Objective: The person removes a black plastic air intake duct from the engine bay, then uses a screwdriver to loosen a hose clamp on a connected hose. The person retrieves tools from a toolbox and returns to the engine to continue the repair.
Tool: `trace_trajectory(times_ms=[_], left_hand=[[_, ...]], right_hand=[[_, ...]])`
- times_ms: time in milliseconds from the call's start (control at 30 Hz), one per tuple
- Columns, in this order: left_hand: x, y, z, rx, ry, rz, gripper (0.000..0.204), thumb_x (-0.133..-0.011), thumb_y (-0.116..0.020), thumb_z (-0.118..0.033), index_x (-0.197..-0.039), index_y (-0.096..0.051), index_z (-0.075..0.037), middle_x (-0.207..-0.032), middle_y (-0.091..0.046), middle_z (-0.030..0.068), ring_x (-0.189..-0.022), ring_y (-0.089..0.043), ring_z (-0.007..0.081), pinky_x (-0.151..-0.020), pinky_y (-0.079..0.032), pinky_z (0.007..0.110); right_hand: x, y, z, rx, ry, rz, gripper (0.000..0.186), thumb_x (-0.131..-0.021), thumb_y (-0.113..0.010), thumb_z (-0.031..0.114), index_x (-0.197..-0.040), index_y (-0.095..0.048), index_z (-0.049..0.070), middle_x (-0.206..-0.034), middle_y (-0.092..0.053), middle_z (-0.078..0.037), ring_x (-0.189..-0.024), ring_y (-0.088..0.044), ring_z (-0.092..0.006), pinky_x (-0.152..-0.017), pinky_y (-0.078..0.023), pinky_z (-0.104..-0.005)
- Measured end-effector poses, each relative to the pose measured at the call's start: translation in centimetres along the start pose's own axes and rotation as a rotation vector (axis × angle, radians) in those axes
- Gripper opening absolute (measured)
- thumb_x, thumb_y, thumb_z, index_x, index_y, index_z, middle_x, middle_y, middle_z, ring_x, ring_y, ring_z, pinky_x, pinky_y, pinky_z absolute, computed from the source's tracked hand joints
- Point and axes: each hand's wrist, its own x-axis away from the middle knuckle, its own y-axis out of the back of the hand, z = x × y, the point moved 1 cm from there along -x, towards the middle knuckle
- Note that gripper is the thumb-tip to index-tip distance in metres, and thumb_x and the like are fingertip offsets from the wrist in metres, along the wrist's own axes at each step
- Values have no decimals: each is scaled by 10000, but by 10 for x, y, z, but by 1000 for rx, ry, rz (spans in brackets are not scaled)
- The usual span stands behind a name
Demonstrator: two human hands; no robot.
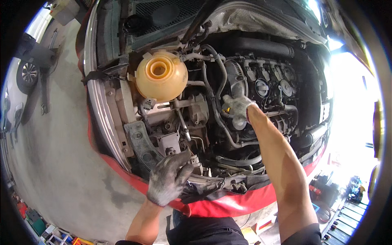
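My right hand (pixel 237 111), in a pale, dirty work glove, reaches over the engine (pixel 265 77) with its fingers bent around a small yellow part (pixel 227 110) among the hoses. Its fingertips are partly hidden, and the kind of part is unclear. Nearer to me, my left hand (pixel 169 177), in a grey, soiled glove, rests by the front edge of the engine bay. Its thumb stands apart from the fingers and nothing shows in its grasp. Beyond it is a white connector (pixel 196 161). A round, yellowed coolant tank (pixel 179 87) with an uncapped neck sits at left.
A red cover (pixel 220 204) hangs along the car's front and side edge. Black hoses (pixel 216 98) cross the bay. A prop or strut (pixel 198 20) rises at the back. Another car's wheel (pixel 28 75) is at far left; tools and trays (pixel 49 232) lie at lower left.
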Motion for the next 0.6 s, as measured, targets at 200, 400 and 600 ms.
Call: trace_trajectory(times_ms=[200,400,600], left_hand=[[-9,6,-3,22,-22,-42,298,-923,-725,-211,-1152,-694,-23,-1036,-720,196,-962,-708,378,-840,-561,446],[-1,1,0,47,-6,-50,319,-949,-700,-248,-1172,-697,-21,-1086,-720,200,-1002,-709,364,-870,-562,433],[-12,-57,20,567,15,16,330,-1038,-496,-191,-1307,-623,-49,-1233,-690,170,-1087,-689,304,-926,-579,399]], right_hand=[[10,-8,-22,-261,60,-40,527,-1017,-568,522,-1067,-703,16,-723,-576,-43,-544,-495,-157,-463,-407,-326],[23,-21,-6,-197,-85,-130,445,-987,-608,547,-1042,-716,119,-759,-621,-24,-624,-571,-161,-509,-476,-323],[170,36,106,171,7,-167,494,-1029,-549,523,-1142,-703,67,-923,-709,-75,-783,-661,-169,-697,-538,-343]])
